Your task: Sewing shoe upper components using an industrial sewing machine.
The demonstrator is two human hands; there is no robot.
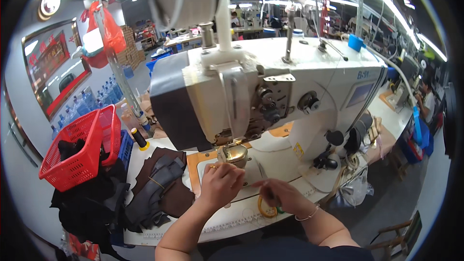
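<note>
A large white industrial sewing machine [333, 67] with a dark end cover stands in front of me. Right at its needle area is my left hand [221, 182], fingers pressed together; whatever they pinch is too small or hidden to make out. Just right of it, my right hand [285, 197] has its fingers curled in, pointing toward the left hand, slightly blurred. What it grips, if anything, does not show. A yellow ring-shaped thing [266, 208] lies under the right hand, beside something small and green. Above my left hand is a shiny metal part [237, 153] of the machine.
Dark cut pieces [164, 181], some bundled with a band, lie on the table's left. Beyond them stand a thread cone [139, 137] and red plastic baskets [72, 164]. A ruler strip [232, 223] runs along the front edge. Another person [426, 101] sits at far right.
</note>
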